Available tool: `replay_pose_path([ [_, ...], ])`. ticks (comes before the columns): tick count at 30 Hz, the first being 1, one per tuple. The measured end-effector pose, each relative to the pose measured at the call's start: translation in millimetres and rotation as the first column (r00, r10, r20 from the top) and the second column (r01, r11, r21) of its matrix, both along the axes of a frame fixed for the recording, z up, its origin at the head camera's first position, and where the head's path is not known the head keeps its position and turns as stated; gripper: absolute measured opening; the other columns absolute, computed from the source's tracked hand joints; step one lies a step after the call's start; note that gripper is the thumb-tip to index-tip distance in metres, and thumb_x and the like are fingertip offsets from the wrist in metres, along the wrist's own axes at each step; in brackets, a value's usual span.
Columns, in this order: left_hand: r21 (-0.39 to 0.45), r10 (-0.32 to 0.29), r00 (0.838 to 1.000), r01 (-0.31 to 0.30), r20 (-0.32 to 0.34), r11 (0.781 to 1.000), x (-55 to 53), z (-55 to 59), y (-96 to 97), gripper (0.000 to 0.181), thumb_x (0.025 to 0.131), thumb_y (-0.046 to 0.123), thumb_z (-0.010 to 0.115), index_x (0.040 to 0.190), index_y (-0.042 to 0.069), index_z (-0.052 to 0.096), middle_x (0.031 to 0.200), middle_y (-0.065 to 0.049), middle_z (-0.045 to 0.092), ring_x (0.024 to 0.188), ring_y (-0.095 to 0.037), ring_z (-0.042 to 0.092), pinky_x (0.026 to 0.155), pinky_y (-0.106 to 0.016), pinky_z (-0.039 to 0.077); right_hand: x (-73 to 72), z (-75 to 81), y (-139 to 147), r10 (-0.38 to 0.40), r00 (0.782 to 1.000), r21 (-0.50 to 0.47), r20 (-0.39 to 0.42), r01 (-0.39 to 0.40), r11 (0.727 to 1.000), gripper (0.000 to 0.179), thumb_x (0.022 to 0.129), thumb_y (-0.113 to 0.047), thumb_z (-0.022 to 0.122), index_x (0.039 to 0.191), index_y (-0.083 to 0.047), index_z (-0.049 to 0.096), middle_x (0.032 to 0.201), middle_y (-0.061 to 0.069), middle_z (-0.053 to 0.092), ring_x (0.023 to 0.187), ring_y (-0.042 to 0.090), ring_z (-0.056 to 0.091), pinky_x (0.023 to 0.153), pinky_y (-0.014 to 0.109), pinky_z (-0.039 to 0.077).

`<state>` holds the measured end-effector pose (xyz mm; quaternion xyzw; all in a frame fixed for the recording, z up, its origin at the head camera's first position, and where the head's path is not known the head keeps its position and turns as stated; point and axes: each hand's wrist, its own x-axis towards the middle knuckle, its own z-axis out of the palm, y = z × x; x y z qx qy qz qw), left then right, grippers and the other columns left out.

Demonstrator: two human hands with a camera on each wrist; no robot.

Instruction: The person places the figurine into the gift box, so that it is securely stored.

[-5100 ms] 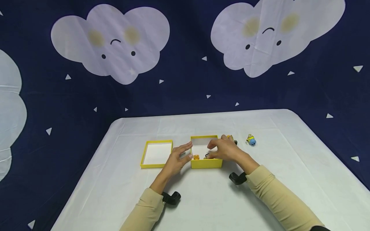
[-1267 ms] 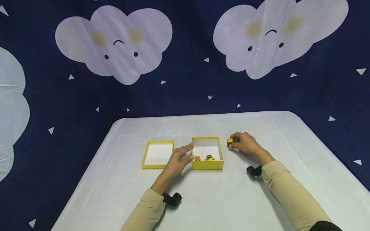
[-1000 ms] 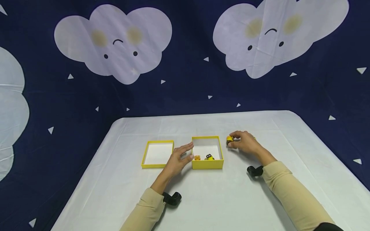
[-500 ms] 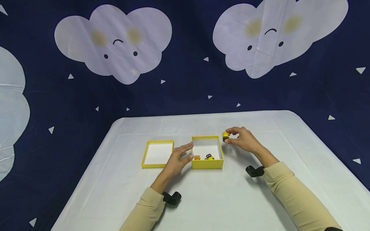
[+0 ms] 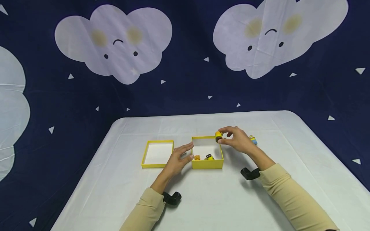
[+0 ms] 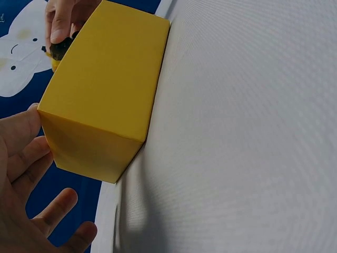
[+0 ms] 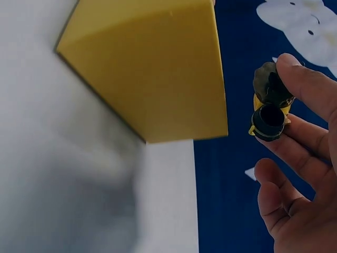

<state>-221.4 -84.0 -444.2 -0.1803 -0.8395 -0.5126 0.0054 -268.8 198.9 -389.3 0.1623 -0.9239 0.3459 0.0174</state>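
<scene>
A yellow box (image 5: 207, 164) with a white inside stands without its lid at mid-table. Inside, near its front wall, are a yellow toy figure with black goggle-like eyes (image 5: 210, 157) and a small orange piece (image 5: 197, 157). My left hand (image 5: 177, 162) rests its fingertips at the box's left wall, fingers spread and fairly straight. Between thumb and fingers my right hand (image 5: 237, 141) pinches a yellow-and-black toy figure (image 5: 218, 136) above the box's back right corner. The right wrist view shows the dark hollow underside of that toy figure (image 7: 271, 103).
The shallow yellow-rimmed lid (image 5: 157, 166) lies left of the box, its white inside up. A Minion figurine in blue (image 5: 253, 140) is on the white-covered table (image 5: 199, 199), partly behind my right hand. A dark blue cloud-print cloth (image 5: 185, 96) hangs behind.
My right hand has left the box, taken the yellow-and-black toy figure from the table on the right, lifted it and carried it left to the box's corner. My left hand has stayed put.
</scene>
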Motion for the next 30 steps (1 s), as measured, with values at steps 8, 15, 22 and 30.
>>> replay_pose_path([
  [8,0.003,-0.003,1.000,0.003,-0.014,1.000,-0.6,-0.9,0.5,0.047,0.090,0.019,0.063,0.136,0.013,0.052,0.146,0.006,0.045,0.132,-0.024,0.038,0.110,-0.051,0.031,3.0,1.4,-17,0.020,1.000,-0.007,-0.011,-0.020,1.000,0.053,0.079,-0.042,0.073,0.124,-0.018,0.061,0.114,0.005,0.064,0.099,0.023,0.053,0.072,0.029,0.041],
  [15,-0.001,-0.006,0.999,0.006,-0.031,1.000,-0.6,-0.7,1.0,0.047,0.090,0.018,0.063,0.135,0.009,0.052,0.146,0.004,0.046,0.131,-0.026,0.039,0.109,-0.052,0.031,2.5,0.2,-31,0.038,0.999,-0.018,-0.009,-0.038,0.999,0.051,0.078,-0.040,0.075,0.123,-0.018,0.062,0.108,0.004,0.063,0.098,0.024,0.053,0.072,0.030,0.041],
  [22,0.006,-0.012,0.999,0.013,-0.033,1.000,0.3,0.7,0.3,0.048,0.090,0.020,0.063,0.136,0.009,0.051,0.146,0.004,0.046,0.131,-0.026,0.040,0.110,-0.052,0.031,1.5,-1.8,-44,0.058,0.998,-0.037,0.002,-0.058,0.998,0.052,0.077,-0.040,0.076,0.122,-0.017,0.063,0.108,0.005,0.062,0.100,0.023,0.053,0.077,0.032,0.044],
  [30,0.026,-0.016,0.999,0.017,-0.039,1.000,0.3,1.5,1.5,0.046,0.090,0.017,0.062,0.135,0.008,0.052,0.146,0.000,0.046,0.130,-0.027,0.040,0.110,-0.053,0.029,-1.1,-6.5,-59,0.087,0.996,-0.043,0.000,-0.087,0.995,0.051,0.078,-0.035,0.076,0.122,-0.015,0.062,0.111,0.005,0.063,0.103,0.023,0.055,0.086,0.040,0.047],
])
